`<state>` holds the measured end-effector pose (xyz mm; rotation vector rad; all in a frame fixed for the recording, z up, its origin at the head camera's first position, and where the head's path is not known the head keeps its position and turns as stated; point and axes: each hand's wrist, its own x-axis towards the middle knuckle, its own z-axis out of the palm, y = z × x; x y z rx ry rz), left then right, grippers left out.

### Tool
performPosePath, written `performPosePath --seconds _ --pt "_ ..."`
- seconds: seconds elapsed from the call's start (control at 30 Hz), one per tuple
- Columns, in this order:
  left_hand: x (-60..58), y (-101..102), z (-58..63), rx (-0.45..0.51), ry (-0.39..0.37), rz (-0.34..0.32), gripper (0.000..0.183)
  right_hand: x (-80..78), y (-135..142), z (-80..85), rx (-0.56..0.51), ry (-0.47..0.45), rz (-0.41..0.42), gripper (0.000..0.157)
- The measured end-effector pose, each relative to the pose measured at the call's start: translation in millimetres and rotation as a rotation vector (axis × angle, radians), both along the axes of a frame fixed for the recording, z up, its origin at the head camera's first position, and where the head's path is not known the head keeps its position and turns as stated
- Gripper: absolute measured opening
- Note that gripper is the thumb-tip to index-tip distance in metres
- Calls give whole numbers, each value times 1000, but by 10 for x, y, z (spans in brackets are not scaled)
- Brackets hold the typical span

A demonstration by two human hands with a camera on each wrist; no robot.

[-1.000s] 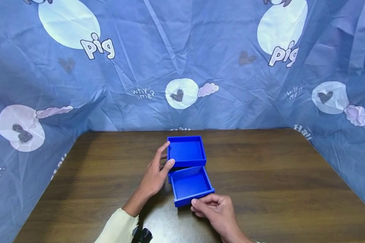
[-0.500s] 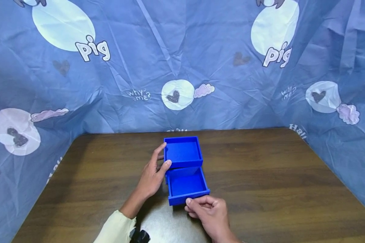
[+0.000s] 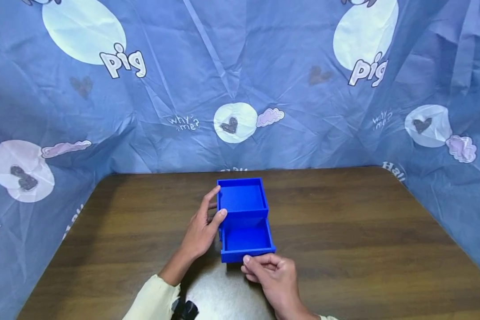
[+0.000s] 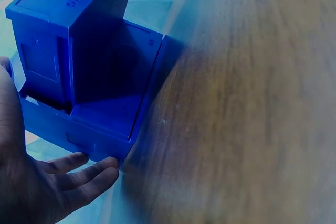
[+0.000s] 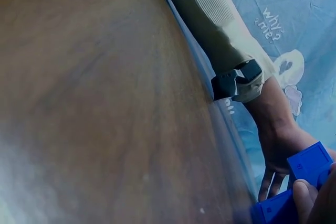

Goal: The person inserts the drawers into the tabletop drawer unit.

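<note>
A blue plastic box point(image 3: 242, 212) with a raised rim round its top stands near the far middle of the table. From its front a blue drawer point(image 3: 233, 256) juts towards me, its inside bare. My left hand point(image 3: 200, 233) grips the box's left side, thumb at the front corner and forefinger at the far corner. In the left wrist view, fingertips of the left hand point(image 4: 37, 187) touch the blue box point(image 4: 100, 132). The drawer's front is pinched by the thumb and fingers of my right hand point(image 3: 278, 280). In the right wrist view blue parts point(image 5: 275, 209) are partly hidden by fingers.
The brown wooden table point(image 3: 364, 231) spreads to both sides. A blue printed cloth point(image 3: 304, 146) hangs behind it and along its sides. A black device point(image 3: 186, 310) sits at my left wrist, on the pale sleeve point(image 3: 156, 298).
The drawer has straightened from a slant and slid away from me, deeper under the box's front edge. My right hand moved with it. The left hand keeps its grip on the box.
</note>
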<state>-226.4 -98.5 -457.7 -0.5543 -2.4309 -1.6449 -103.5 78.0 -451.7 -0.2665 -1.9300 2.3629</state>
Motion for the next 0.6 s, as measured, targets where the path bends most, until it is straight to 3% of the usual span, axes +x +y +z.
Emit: performPosePath --seconds 0.6 --pt "-17 16 10 -14 2 23 57 -70 -36 7 4 -1 -3 25"
